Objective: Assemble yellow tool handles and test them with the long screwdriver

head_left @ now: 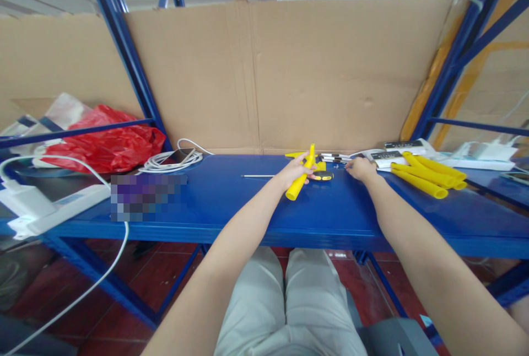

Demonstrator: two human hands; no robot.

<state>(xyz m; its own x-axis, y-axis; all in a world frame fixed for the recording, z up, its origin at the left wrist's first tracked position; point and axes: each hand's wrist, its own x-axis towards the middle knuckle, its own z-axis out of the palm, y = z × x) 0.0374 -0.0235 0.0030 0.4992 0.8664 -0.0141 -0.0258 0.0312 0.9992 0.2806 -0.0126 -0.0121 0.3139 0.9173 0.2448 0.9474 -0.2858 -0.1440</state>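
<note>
My left hand is closed around a yellow plastic piece with a hollow, round lower end and a narrower top, held tilted above the blue shelf. Behind that hand lies a screwdriver with a black and yellow handle, its thin shaft pointing left. My right hand rests at the shelf, fingers pressed together beside a few tiny parts; whatever is between the fingertips is too small to make out. Just behind are black-and-white slim items and another yellow piece.
Several yellow tubes lie right of my right hand, by white packets with black labels. Leftward are a coiled white cable, a red plastic bag and a power strip. Cardboard walls the back of the blue shelf.
</note>
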